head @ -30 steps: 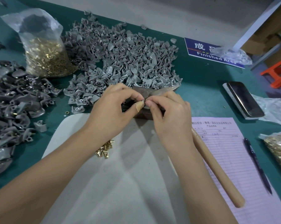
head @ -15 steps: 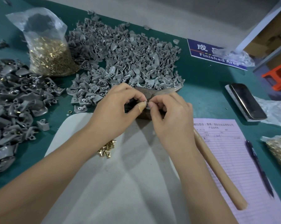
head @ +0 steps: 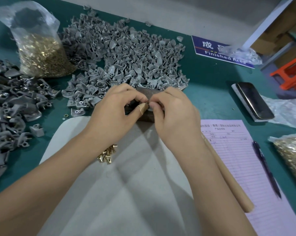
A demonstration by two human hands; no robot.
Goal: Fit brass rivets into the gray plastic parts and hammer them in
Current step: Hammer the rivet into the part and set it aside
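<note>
Left hand (head: 113, 113) and right hand (head: 173, 113) meeting fingertip to fingertip above a dark block (head: 144, 94), pinching something small, too hidden to name; loose brass rivets (head: 108, 153) lying beneath left wrist; gray plastic parts (head: 126, 57) heaped just beyond.

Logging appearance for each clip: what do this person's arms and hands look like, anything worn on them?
Both forearms are bare, with no sleeves, gloves, watch or rings in view. The only thing worn is a tan adhesive bandage wrapped around the thumb tip of the left hand. The right hand has nothing on it; its nails look short.
</note>
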